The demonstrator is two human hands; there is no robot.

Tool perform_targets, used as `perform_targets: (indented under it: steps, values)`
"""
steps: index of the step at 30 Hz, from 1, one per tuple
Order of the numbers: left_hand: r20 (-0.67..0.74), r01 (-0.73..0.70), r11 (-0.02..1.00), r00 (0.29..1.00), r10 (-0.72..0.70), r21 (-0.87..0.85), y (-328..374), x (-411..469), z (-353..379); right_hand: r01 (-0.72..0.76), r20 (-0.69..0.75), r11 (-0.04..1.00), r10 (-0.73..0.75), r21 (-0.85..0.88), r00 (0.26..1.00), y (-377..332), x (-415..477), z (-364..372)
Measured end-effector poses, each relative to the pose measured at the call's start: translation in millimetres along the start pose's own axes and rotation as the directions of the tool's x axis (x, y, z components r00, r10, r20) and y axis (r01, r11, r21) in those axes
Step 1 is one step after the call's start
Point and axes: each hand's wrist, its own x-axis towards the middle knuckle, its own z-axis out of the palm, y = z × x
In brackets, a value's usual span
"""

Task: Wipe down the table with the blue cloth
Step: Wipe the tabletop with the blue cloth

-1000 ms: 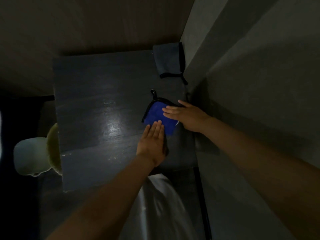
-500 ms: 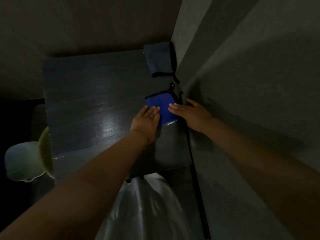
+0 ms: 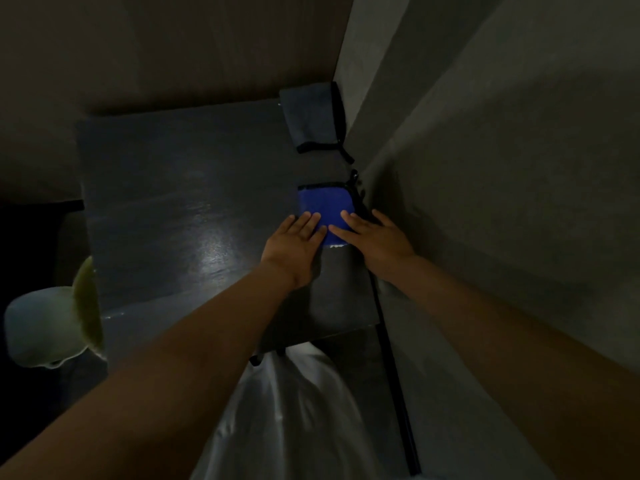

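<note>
A folded blue cloth (image 3: 325,204) with a black edge lies flat on the dark table (image 3: 180,216), close to the wall on the right. My left hand (image 3: 294,245) lies flat with straight fingers, its fingertips pressing the cloth's near left part. My right hand (image 3: 375,239) is also flat, fingers straight, pressing the cloth's near right part. Both hands cover the cloth's near edge.
A grey cloth (image 3: 313,121) with black trim lies at the table's far right corner. A grey wall (image 3: 485,168) runs along the right side. A pale rounded object (image 3: 41,327) and a yellow-green rim (image 3: 88,303) sit off the table's left near corner. The scene is dim.
Both hands have slid the blue cloth away from me and to the right, up against the wall. The cloth now lies square instead of at an angle.
</note>
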Motion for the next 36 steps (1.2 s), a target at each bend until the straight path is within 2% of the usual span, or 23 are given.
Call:
perform_targets:
  steps: [5,10,15,19,21,23,25,26,27,29,30,32,34,36]
  values:
    - [-0.001,-0.033,0.999,0.999,0.033,-0.016,4.8,-10.6,7.7,-0.046,-0.023,0.996,0.048,0.079,0.999,-15.5,-15.6,11.5]
    - [-0.012,-0.076,0.996,0.997,0.077,0.038,5.0,-20.8,11.3,-0.149,-0.018,0.949,0.16,0.277,0.987,-49.4,-32.6,24.2]
    - [-0.026,-0.104,0.993,0.994,0.105,0.05,4.1,-29.9,11.3,-0.263,0.043,0.928,0.261,0.266,0.964,-80.1,-32.1,36.8]
    - [-0.026,-0.103,0.993,0.994,0.105,0.055,3.4,-28.9,11.3,-0.266,0.036,0.919,0.267,0.292,0.963,-81.1,-32.3,31.7]
    - [-0.03,-0.1,0.994,0.994,0.101,0.047,5.3,-30.7,13.5,-0.243,-0.006,0.9,0.263,0.361,0.965,-77.2,-32.8,28.2]
    - [-0.061,-0.08,0.997,0.995,0.079,-0.01,10.0,-35.4,20.0,-0.221,-0.053,0.819,0.292,0.529,0.955,-70.2,-30.3,24.7]
    - [-0.097,-0.063,0.993,0.994,0.053,-0.104,19.7,-41.7,30.0,-0.221,-0.048,0.661,0.364,0.717,0.93,-57.6,-25.4,20.0]
    - [-0.106,-0.061,0.988,0.993,0.046,-0.141,27.6,-45.1,35.3,-0.201,-0.077,0.607,0.4,0.769,0.914,-49.7,-22.5,19.1]
    - [-0.113,-0.059,0.984,0.993,0.041,-0.167,37.4,-47.8,40.1,-0.175,-0.122,0.603,0.418,0.778,0.9,-41.8,-20.0,17.0]
    - [-0.125,-0.041,0.974,0.992,0.013,-0.224,60.1,-51.4,44.8,-0.091,-0.224,0.727,0.325,0.681,0.919,-30.1,-14.9,9.4]
    - [-0.132,-0.026,0.965,0.991,-0.009,-0.261,71.1,-50.4,44.8,-0.022,-0.25,0.807,0.209,0.59,0.945,-27.3,-11.8,5.9]
    - [-0.132,0.014,0.939,0.989,-0.063,-0.344,88.5,-44.8,40.7,0.108,-0.203,0.907,-0.025,0.407,0.979,-24.1,-4.8,1.6]
    - [-0.09,0.082,0.912,0.988,-0.128,-0.402,98.1,-37.6,37.9,0.157,-0.103,0.939,-0.131,0.307,0.986,-22.5,0.7,3.6]
    - [-0.015,0.127,0.919,0.99,-0.143,-0.372,102.1,-33.8,38.1,0.141,-0.058,0.936,-0.13,0.322,0.99,-22.1,1.5,6.8]
